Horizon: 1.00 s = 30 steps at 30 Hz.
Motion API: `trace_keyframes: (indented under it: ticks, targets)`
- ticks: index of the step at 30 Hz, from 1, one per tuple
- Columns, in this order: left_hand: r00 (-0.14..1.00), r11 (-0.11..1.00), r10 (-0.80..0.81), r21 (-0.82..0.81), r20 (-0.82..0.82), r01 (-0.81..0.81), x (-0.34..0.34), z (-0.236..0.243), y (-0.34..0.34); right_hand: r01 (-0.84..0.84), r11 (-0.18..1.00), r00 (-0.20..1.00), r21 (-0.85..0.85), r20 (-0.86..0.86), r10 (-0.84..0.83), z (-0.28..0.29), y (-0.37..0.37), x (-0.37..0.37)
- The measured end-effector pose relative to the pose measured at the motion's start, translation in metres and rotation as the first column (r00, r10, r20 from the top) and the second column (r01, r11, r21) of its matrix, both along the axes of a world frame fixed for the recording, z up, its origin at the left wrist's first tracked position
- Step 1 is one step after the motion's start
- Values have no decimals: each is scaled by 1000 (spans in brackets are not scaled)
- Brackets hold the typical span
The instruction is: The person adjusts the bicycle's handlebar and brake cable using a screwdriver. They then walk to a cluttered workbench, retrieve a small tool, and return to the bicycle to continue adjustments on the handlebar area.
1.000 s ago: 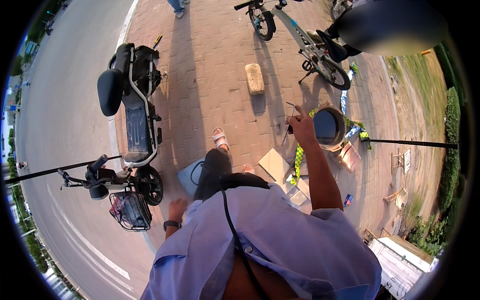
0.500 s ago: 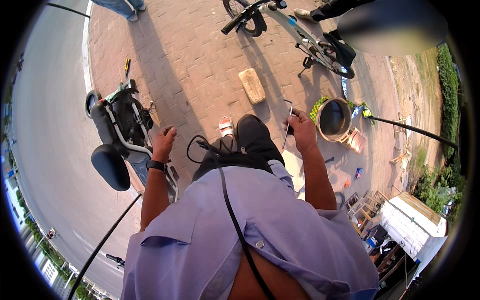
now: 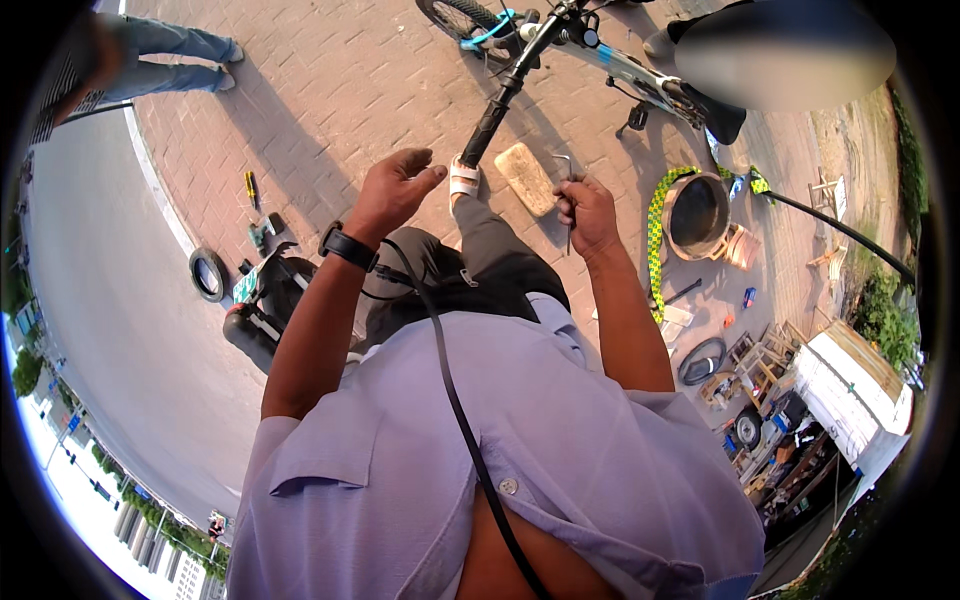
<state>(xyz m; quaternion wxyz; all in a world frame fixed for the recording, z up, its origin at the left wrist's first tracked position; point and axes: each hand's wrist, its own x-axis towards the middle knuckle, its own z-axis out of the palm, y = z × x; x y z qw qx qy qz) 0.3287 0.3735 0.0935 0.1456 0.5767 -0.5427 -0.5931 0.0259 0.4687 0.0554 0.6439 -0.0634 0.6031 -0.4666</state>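
Observation:
My right hand (image 3: 592, 212) is closed around a thin L-shaped hex key (image 3: 569, 240). The key's bent end sticks out above the fingers and its straight end below. My left hand (image 3: 402, 190) is raised with nothing in it, thumb and fingers apart. Just beyond its fingertips is the black grip on the handlebar (image 3: 497, 112) of a bicycle (image 3: 640, 75) with a pale frame; the hand does not touch it. A tan block (image 3: 525, 180) lies on the paving between the handlebar and my right hand.
To the right stands a round basin (image 3: 697, 215) of dark water, with a yellow-green checkered strip (image 3: 656, 245) beside it. A scooter (image 3: 265, 325), a small tyre (image 3: 208, 274) and a screwdriver (image 3: 250, 188) are at left. A person (image 3: 180, 60) stands at far left.
My view has shifted forward, and the bicycle's handlebar is now closer. My left hand has risen and moved right, toward the grip. The right hand still holds the hex key, slightly higher.

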Motion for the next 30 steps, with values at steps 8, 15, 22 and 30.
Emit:
trace_keyframes:
  ticks: [8,15,22,30]
  targets:
    - [981,964,-138,210,-137,164,-63,-54,-113,68,996,995,51,-75,-64,20,-94,19]
    - [813,674,91,636,-575,375,-91,-144,-169,143,988,934,55,-337,-116,-8,-140,49]
    - [613,471,176,613,-770,634,-107,-173,-187,184,970,883,160,-460,-92,-9,-174,81]
    - [551,474,194,569,-812,672,-113,-189,-186,171,941,912,292,-409,-39,-4,-184,77]
